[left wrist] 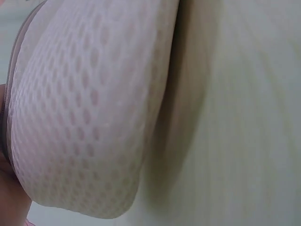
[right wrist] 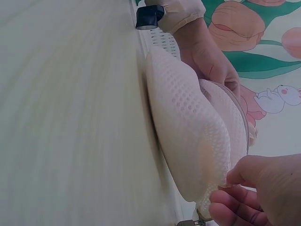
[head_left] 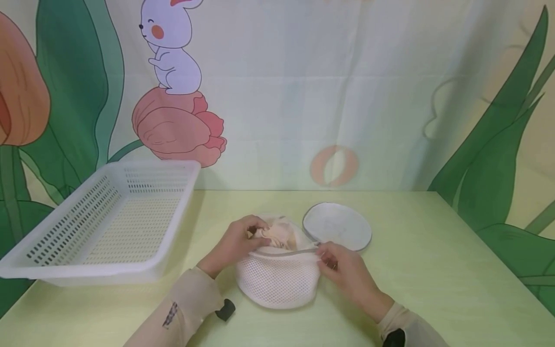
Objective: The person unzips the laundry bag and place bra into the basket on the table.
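Observation:
A white mesh laundry bag [head_left: 277, 282] stands on the table with its grey-edged mouth open upward. Its round white lid [head_left: 337, 226] lies folded back at the far right. Crumpled pale peach cloth [head_left: 282, 233] fills the mouth. My left hand [head_left: 237, 240] reaches over the left rim, thumb and fingers pinching the cloth. On the other side, my right hand [head_left: 347, 271] pinches the bag's rim near the lid. A zipper pull [right wrist: 192, 222] hangs by those fingers in the right wrist view. The left wrist view is mostly the bag's mesh wall [left wrist: 89, 108].
A white plastic basket [head_left: 173, 231] with slotted walls stands at the left of the pale green table [head_left: 433, 270]. Behind the table hangs a cloth backdrop [head_left: 277, 96] printed with a rabbit and tulips.

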A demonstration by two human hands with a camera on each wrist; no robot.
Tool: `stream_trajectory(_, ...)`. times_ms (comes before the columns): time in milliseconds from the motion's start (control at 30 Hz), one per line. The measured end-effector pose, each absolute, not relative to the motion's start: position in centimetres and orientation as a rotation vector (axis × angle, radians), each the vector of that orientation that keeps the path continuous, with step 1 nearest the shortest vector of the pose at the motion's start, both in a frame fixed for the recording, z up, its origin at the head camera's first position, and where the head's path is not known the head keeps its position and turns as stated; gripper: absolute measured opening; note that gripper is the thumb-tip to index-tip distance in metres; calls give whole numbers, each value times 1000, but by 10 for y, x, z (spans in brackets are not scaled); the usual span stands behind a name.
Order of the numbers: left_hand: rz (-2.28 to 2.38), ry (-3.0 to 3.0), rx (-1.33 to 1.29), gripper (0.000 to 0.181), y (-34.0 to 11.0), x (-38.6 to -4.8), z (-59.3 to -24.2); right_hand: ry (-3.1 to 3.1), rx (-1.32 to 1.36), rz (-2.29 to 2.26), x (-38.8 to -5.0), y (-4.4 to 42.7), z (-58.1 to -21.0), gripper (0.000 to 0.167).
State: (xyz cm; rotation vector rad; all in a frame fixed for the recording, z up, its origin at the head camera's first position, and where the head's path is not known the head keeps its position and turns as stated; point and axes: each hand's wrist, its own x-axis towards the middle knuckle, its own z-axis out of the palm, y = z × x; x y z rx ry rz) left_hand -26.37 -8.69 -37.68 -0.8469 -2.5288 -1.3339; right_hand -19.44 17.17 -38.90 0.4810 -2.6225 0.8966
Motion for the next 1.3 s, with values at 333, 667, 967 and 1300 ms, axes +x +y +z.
stream_trajectory(333, -1420, -2446, -765, 20, -86, -263, -372, -2628, 474, 906, -195, 172, -389, 17)
stream_trajectory(667, -1414, -2362, -630, 20, -84, -262, -369, -2644, 472, 895, -195, 172, -388, 15)
stream_trajectory(967, -1418, -2294, -588, 20, -82, -259, -363, -2639, 474, 898, -196, 173, -389, 15)
stream_trajectory(1300, -1405, -2223, -566, 20, -81, -255, -357, -2646, 470, 922, -196, 173, -389, 15)
